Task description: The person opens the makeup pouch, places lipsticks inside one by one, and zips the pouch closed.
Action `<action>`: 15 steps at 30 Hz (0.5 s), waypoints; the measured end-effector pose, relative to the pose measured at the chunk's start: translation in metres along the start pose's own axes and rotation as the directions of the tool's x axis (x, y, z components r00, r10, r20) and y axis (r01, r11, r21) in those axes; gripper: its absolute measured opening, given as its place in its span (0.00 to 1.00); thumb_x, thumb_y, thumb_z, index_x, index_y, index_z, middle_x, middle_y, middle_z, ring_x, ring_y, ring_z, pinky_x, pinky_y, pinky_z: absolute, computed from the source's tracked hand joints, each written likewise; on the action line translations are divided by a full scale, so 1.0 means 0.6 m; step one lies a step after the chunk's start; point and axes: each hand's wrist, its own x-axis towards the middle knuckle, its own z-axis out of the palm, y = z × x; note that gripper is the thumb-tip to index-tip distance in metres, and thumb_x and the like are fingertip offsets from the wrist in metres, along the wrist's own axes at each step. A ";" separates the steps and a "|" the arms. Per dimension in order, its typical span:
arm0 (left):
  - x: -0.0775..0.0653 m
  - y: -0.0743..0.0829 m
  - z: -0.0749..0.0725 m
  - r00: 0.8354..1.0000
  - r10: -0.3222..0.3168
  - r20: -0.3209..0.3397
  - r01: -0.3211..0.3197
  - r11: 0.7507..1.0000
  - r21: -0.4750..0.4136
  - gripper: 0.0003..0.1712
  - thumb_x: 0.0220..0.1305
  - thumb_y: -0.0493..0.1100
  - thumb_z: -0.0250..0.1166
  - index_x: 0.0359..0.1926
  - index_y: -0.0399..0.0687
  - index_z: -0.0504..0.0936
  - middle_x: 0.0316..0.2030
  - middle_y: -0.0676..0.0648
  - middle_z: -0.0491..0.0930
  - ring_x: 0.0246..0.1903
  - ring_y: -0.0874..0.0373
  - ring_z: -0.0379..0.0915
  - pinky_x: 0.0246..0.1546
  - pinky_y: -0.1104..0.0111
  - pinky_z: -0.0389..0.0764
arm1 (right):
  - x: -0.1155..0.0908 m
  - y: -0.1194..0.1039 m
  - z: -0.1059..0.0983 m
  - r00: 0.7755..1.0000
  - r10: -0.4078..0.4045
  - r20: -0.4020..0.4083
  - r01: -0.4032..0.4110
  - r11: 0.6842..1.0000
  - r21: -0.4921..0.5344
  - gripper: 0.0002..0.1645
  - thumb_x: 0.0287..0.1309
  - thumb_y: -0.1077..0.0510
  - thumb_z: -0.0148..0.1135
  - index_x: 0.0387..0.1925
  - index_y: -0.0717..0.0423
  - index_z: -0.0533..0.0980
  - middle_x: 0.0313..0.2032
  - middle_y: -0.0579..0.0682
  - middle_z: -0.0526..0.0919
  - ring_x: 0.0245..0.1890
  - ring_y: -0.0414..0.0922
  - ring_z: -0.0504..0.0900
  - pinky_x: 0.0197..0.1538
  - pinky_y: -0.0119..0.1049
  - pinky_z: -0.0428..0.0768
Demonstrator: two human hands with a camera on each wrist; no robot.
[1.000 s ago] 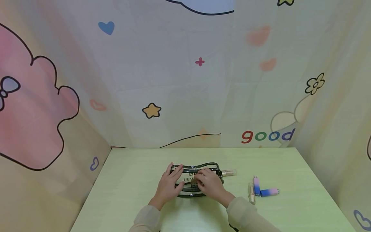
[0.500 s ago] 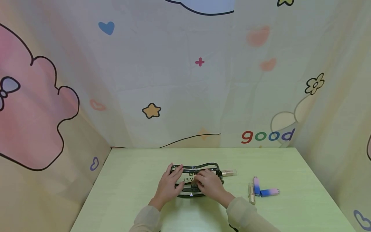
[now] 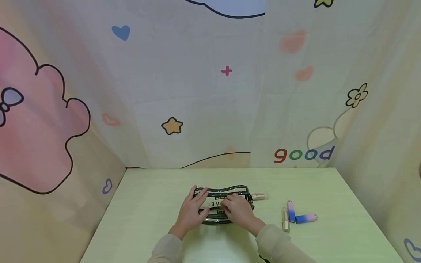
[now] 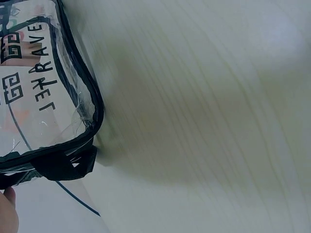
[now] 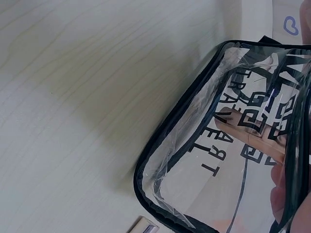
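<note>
A clear plastic pouch with black trim and printed black lettering lies on the table in front of me. My left hand rests on its left end, fingers straight over the far rim and thumb towards the near rim. With curled fingers my right hand pinches the pouch at its middle, by the black edge. In the right wrist view, fingertips bend at that edge, and a finger shows through the plastic. The left wrist view has the pouch corner and its black tab.
A clear-capped tube lies just off the pouch's right end. Farther right are a gold-toned tube and two blue-to-pink tubes, one standing away and one lying sideways. A printed curtain backs the table.
My right hand has shifted very slightly to the right along the pouch, baring a little more of the lettering. The left hand and the tubes stay in place.
</note>
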 end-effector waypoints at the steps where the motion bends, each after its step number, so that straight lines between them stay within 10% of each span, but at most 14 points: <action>1: 0.000 0.000 0.000 1.000 -0.003 0.003 0.003 1.000 0.002 0.29 0.55 0.50 0.57 0.59 0.51 0.68 0.62 0.59 0.63 0.65 0.47 0.49 0.58 0.54 0.62 | 0.000 -0.001 -0.001 1.000 0.007 0.009 -0.007 1.000 0.005 0.04 0.42 0.57 0.65 0.25 0.47 0.79 0.25 0.40 0.79 0.26 0.39 0.73 0.33 0.31 0.73; 15: -0.001 0.000 -0.001 1.000 0.011 0.005 -0.012 0.999 0.040 0.29 0.57 0.53 0.54 0.59 0.51 0.68 0.62 0.59 0.62 0.65 0.47 0.49 0.57 0.54 0.62 | 0.001 -0.003 -0.005 0.993 0.046 0.105 -0.047 0.999 0.001 0.06 0.42 0.61 0.63 0.26 0.47 0.80 0.24 0.40 0.82 0.23 0.39 0.71 0.28 0.29 0.70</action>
